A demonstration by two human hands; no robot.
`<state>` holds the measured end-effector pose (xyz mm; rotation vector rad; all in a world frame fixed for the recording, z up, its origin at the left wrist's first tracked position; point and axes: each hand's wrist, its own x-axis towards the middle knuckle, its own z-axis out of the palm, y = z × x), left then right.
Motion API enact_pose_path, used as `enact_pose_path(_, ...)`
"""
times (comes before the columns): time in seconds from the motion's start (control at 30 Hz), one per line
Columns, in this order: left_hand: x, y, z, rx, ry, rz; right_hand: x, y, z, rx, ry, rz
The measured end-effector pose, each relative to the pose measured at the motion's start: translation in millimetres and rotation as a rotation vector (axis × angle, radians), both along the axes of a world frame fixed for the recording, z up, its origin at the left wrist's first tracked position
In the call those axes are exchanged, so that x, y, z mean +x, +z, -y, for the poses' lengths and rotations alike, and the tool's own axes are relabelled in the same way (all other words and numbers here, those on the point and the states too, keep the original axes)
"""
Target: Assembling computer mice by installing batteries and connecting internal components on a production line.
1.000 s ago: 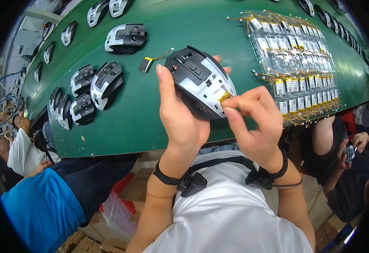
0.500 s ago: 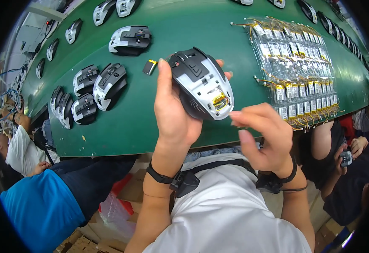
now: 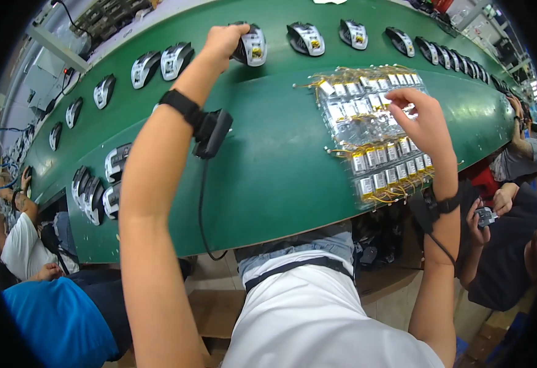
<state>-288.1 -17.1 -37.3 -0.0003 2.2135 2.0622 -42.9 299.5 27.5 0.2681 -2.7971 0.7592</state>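
A: Where is the piece you're handling?

B: Your black-and-silver mouse (image 3: 255,48) is near 12 o'clock in your view, over the far part of the green table (image 3: 268,153). A yellow patch (image 3: 255,53) shows in the recess of its silver top. You can't tell from here whether its underside touches the table.

A: And what are your hands doing?

B: Your left hand (image 3: 224,40) is on the mouse's 10 o'clock side, gripping that edge, though some of your fingers are hidden. Your right hand (image 3: 425,116) is at 2 o'clock, above the clear plastic tray (image 3: 361,130) with its rows of wired batteries (image 3: 391,175). Its thumb and fingers are bent and parted, with nothing visible between them; whether a fingertip touches a battery, you can't tell.

A: What lies farther out from you?

B: Another mouse (image 3: 307,40) sits just beside yours, toward 3 o'clock from it, and a long curved row (image 3: 446,56) carries on past it. You have a pair of mice (image 3: 161,64) at 11 o'clock and a cluster (image 3: 87,195) at 9, near the table's edge. At 8 o'clock sits a person in a blue shirt (image 3: 60,319); at 3, another person's hands hold a small grey object (image 3: 485,216).
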Motion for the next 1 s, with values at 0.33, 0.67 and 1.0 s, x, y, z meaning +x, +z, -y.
enact_pose_path(0.33,-9,17,4,-1.368,0.289,-0.487,-88,-32,-10,0.154,-0.039,-0.149)
enact_pose_path(0.67,-21,18,68,-1.373,0.243,0.068,-117,-36,12,0.16,0.004,0.116)
enact_pose_path(1.0,4,28,87,-0.569,0.246,-0.217,-129,-27,26,0.102,0.096,0.055)
